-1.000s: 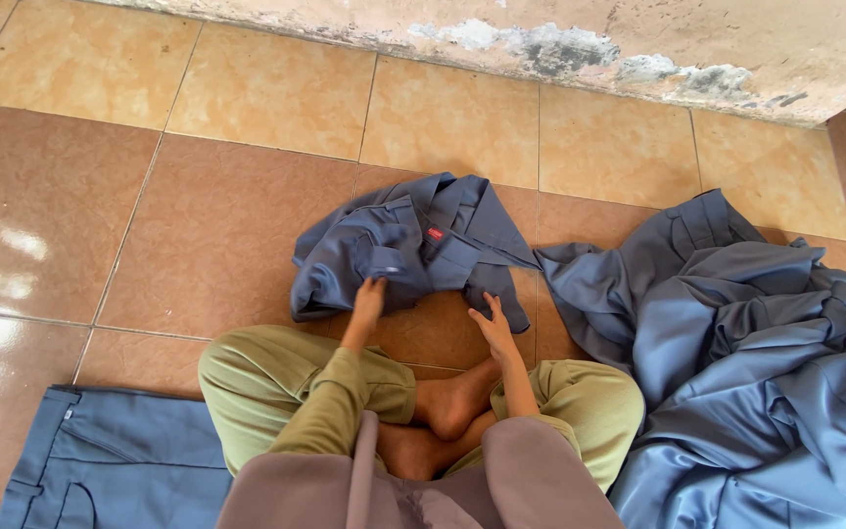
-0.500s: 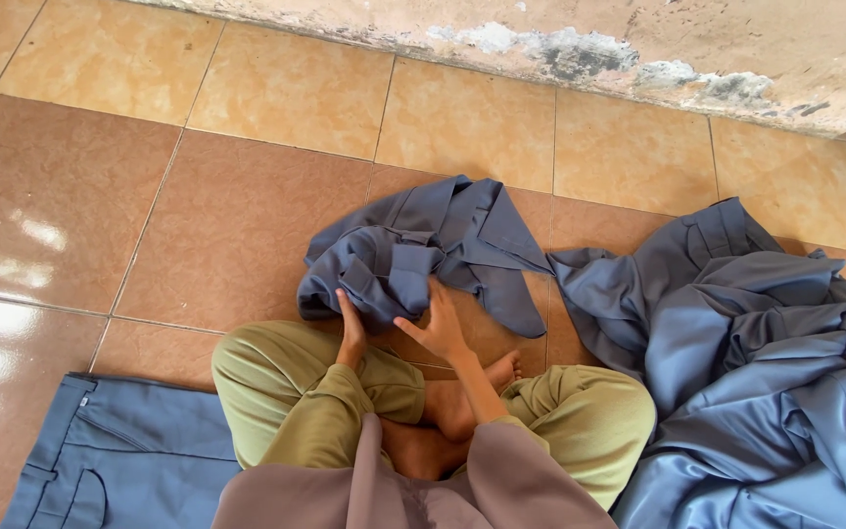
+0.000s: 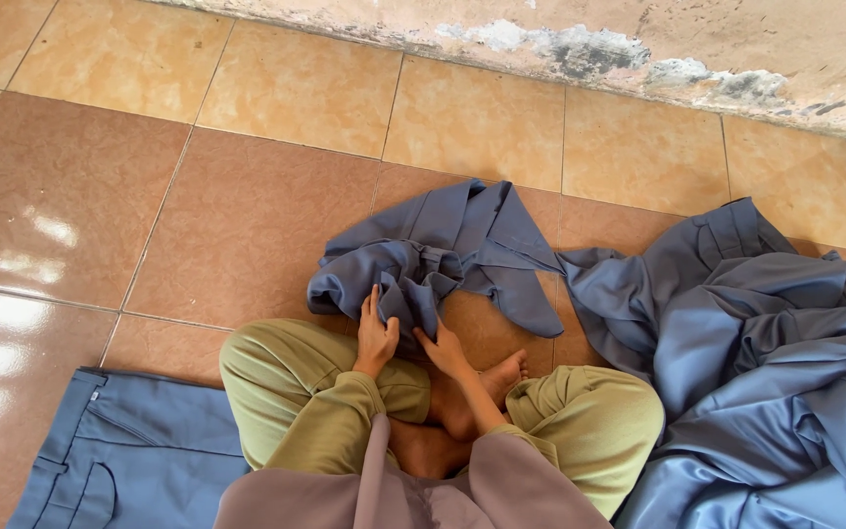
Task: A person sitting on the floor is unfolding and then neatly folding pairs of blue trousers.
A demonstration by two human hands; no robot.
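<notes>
The crumpled blue-grey cloth garment lies on the tan tiled floor just ahead of your crossed legs, its length running left-to-right, with your left hand closed on its near edge and your right hand pinching fabric beside it.

We see no packages, signs or screens here. The one thing of that kind is a small pale tag at the waistband of the flat blue trousers lying on the floor at lower left; it is a tiny light rectangle against the blue cloth, too small for us to tell more
</notes>
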